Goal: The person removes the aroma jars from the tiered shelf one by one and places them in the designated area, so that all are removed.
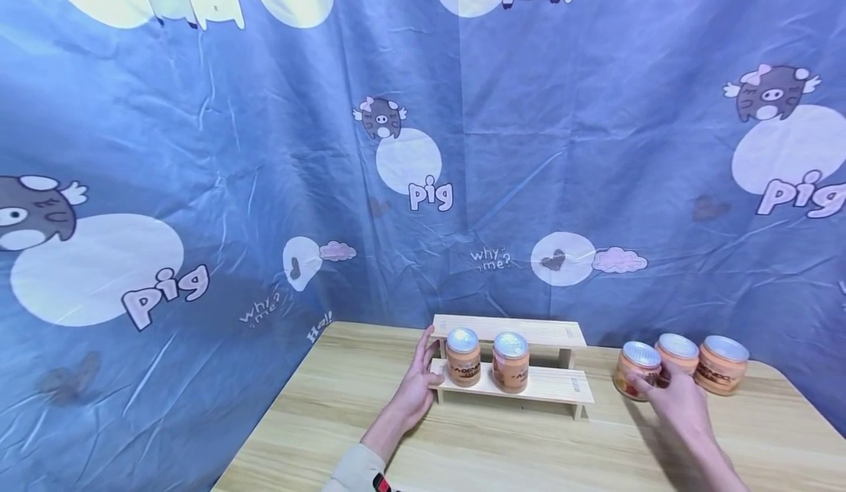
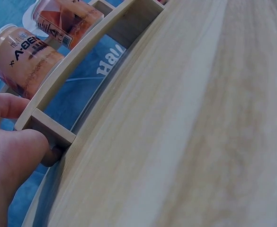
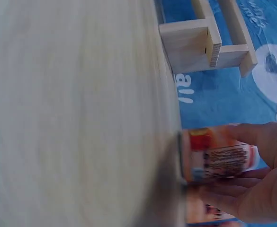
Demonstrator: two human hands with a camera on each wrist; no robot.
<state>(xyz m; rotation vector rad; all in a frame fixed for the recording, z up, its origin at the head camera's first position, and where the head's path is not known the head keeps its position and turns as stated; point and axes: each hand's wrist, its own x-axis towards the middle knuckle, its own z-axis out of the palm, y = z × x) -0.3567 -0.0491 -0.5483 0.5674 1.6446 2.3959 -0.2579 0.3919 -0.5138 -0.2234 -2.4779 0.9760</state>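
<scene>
A two-tier wooden shelf [image 1: 551, 384] stands on the table, with two orange jars with silver lids, a left jar [image 1: 464, 366] and a right jar [image 1: 511, 371], upright on its lower step. My left hand [image 1: 415, 395] grips the shelf's left end; in the left wrist view its thumb and a finger lie around the end of the board [image 2: 58, 85]. To the right, three similar jars stand close together. My right hand [image 1: 684, 404] holds the leftmost one, a jar [image 3: 218, 153], thumb on one side and fingers on the other. The middle jar [image 1: 677, 346] is partly hidden behind that hand.
The rightmost jar [image 1: 722, 366] stands beside the middle one near the table's right back edge. A pale wooden table [image 1: 502, 451] carries everything. A blue cloth [image 1: 396, 257] printed with pigs hangs right behind and along the left side.
</scene>
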